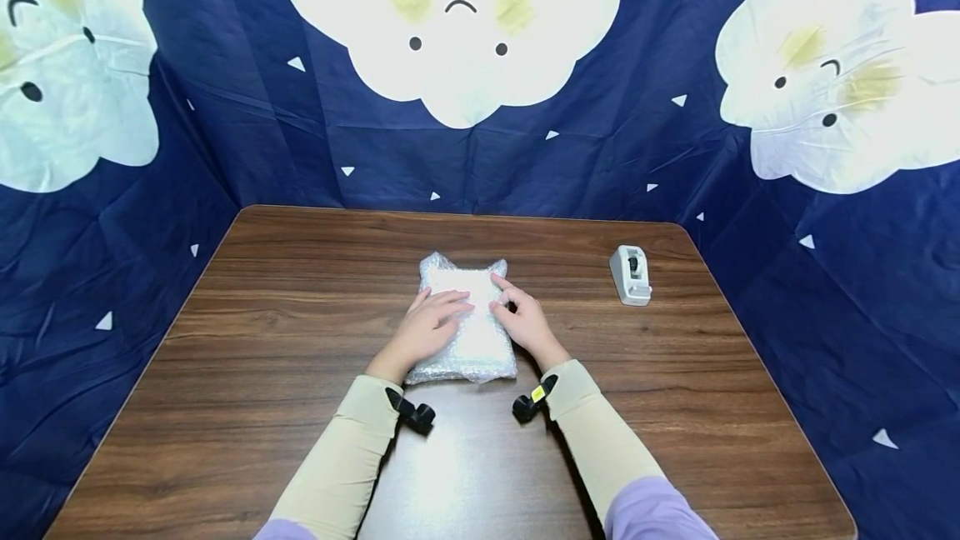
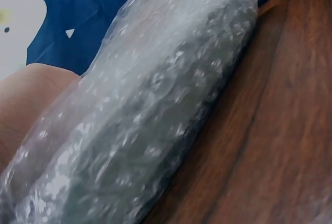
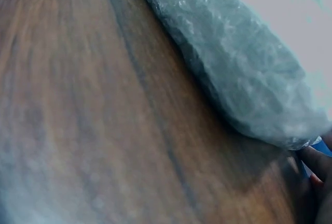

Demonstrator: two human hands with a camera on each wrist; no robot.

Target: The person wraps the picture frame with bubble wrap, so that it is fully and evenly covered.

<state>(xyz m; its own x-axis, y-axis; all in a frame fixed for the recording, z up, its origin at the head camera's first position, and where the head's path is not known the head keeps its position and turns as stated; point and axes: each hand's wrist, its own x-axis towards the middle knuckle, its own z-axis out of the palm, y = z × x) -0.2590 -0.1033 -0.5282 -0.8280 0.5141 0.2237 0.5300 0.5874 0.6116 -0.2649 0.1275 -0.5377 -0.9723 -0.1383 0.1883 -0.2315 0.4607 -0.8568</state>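
A flat package in bubble wrap [image 1: 480,344] lies on the wooden table, its pale top glaring white. My left hand [image 1: 426,328] rests across its left side, fingers spread over the top. At the right edge, my right hand [image 1: 528,323] touches the package, index finger toward the far corner and thumb on the top; its other fingers are mostly hidden. The left wrist view shows the near side of the bubble wrap [image 2: 140,115] close up, with part of the left hand [image 2: 39,97] behind it. In the right wrist view, fingers [image 3: 320,167] appear beside a package corner.
A white tape dispenser [image 1: 632,276] stands at the back right of the table [image 1: 285,315]. Dark blue curtains [image 1: 247,107] with cloud prints surround the table's back and sides. A small black camera [image 1: 417,417] is strapped to the left wrist, another [image 1: 527,408] to the right.
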